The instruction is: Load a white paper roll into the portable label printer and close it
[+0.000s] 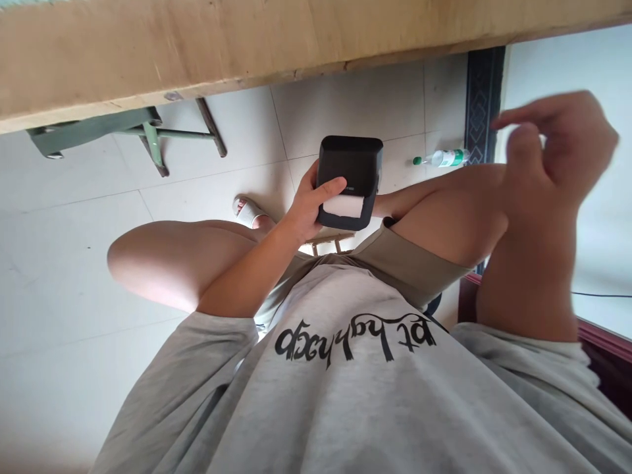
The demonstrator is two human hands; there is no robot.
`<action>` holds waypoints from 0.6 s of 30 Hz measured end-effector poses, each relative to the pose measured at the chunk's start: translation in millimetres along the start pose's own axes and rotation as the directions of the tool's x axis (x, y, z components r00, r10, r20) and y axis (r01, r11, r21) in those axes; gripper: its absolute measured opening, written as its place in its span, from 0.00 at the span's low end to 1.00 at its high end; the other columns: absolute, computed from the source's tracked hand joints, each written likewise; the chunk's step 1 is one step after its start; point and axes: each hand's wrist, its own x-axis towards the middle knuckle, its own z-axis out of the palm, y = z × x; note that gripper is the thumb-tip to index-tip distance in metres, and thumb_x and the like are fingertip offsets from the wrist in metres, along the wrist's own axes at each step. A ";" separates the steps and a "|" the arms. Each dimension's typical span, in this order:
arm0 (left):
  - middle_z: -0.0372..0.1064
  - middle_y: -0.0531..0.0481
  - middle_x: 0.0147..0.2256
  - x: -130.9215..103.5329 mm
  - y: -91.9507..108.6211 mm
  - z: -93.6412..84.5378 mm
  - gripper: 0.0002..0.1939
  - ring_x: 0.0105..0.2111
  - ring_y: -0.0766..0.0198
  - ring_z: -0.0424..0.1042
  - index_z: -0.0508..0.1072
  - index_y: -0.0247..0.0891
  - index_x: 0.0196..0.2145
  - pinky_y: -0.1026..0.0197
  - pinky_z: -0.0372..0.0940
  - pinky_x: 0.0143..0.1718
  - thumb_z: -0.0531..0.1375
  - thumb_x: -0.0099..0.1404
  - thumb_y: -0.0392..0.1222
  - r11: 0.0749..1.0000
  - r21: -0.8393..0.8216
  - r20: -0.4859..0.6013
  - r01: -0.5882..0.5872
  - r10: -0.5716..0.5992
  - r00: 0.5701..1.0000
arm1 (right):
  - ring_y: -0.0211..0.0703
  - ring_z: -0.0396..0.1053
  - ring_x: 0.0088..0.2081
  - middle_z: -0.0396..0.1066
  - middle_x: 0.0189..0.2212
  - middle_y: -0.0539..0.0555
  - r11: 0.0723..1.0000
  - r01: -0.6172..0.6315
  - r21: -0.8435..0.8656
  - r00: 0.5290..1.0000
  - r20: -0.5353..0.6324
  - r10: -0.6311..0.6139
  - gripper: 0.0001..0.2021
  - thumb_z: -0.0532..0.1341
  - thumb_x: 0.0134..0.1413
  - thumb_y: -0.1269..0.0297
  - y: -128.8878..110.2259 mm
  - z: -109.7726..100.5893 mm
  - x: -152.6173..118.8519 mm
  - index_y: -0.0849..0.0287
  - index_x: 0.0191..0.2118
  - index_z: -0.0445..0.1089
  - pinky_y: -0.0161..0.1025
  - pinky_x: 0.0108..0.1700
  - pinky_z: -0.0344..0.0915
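Note:
My left hand (313, 204) is wrapped round a small black box-shaped device (349, 161), held over my lap between my knees. Its thumb lies across the front face. A whitish, paper-like strip (343, 206) shows in the lower part of the device, which looks much like a small receipt printer. Lettering on the front is too small to read. Raised at the right, apart from the device, is my right hand (557, 148), blurred. Its index finger and thumb are apart and the other fingers are curled; nothing visible lies between them.
A wooden table edge (296, 43) crosses the top of the view, above my knees. Under it, a green folding stool (153, 135) stands at the left on the tiled floor (74, 263). A plastic bottle with a green cap (447, 158) lies near the wall at the right.

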 end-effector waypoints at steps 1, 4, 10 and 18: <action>0.72 0.51 0.34 -0.7 -0.2 1.0 0.25 0.32 0.64 0.74 0.72 0.38 0.40 0.64 0.69 0.32 0.74 0.47 0.50 1.000 0.001 -0.004 -0.007 0.007 1.000 | 0.38 0.67 0.51 0.69 0.45 0.54 0.999 -0.012 -0.045 0.996 -0.093 0.008 0.17 0.53 0.57 0.53 11.7 -5.8 -13.6 0.56 0.44 0.73 0.42 0.61 0.62; 0.71 0.52 0.33 -2.3 -1.6 5.8 0.23 0.30 0.66 0.73 0.72 0.38 0.39 0.65 0.67 0.30 0.73 0.48 0.48 1.000 -0.004 -0.004 -0.027 0.027 1.000 | 0.45 0.60 0.64 0.61 0.58 0.57 0.981 -0.127 -0.146 0.963 -0.255 0.087 0.24 0.51 0.57 0.50 52.5 -10.9 -54.3 0.56 0.54 0.67 0.48 0.70 0.57; 0.72 0.53 0.32 -5.4 -5.5 15.5 0.18 0.31 0.67 0.74 0.72 0.38 0.38 0.66 0.69 0.31 0.70 0.52 0.45 0.995 -0.004 0.020 -0.100 0.100 0.995 | 0.47 0.39 0.75 0.34 0.70 0.56 0.930 -0.224 -0.293 0.972 -0.135 0.192 0.39 0.53 0.55 0.45 79.1 0.4 -115.6 0.50 0.70 0.44 0.50 0.77 0.47; 0.71 0.52 0.34 -6.8 -13.7 12.3 0.23 0.41 0.56 0.78 0.72 0.38 0.41 0.62 0.72 0.36 0.71 0.52 0.51 0.989 0.032 0.063 -0.142 0.139 0.988 | 0.60 0.19 0.74 0.42 0.69 0.50 0.864 -0.071 -0.499 0.988 0.085 0.131 0.22 0.57 0.55 0.53 61.3 32.0 -204.9 0.49 0.55 0.69 0.69 0.74 0.33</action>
